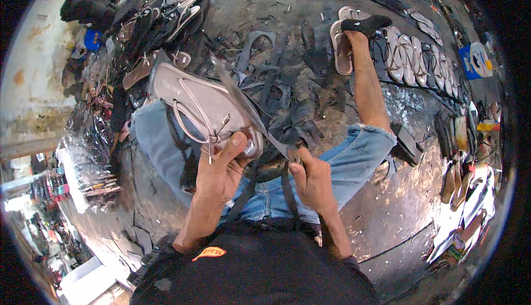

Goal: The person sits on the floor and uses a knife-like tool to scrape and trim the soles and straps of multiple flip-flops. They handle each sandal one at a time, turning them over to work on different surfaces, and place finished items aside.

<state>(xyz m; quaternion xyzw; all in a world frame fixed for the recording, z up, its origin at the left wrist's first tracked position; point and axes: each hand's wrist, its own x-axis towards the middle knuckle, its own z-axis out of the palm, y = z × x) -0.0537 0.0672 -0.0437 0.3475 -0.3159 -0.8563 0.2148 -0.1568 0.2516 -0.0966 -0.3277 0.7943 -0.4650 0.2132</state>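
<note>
My left hand [220, 169] grips a beige thong sandal [221, 108] near its toe end, thumb on top beside the knotted strap. The sandal is tilted over my lap, its heel pointing up and left. In my right hand [314, 180] is a knife [279, 142], its grey blade angled toward the sandal's right edge. A long dark strip [232, 86] runs along that edge from the heel side down to the blade; whether it is joined to the sole I cannot tell. My right fingers wrap the knife's handle, which is mostly hidden.
Dark sheet offcuts [257, 50] litter the floor ahead. Rows of finished sandals [412, 59] lie at the right, and a heap of sandals [166, 20] at the far left. My right foot [365, 24] rests by a pair of sandals [341, 48]. Plastic-wrapped stacks [91, 155] stand left.
</note>
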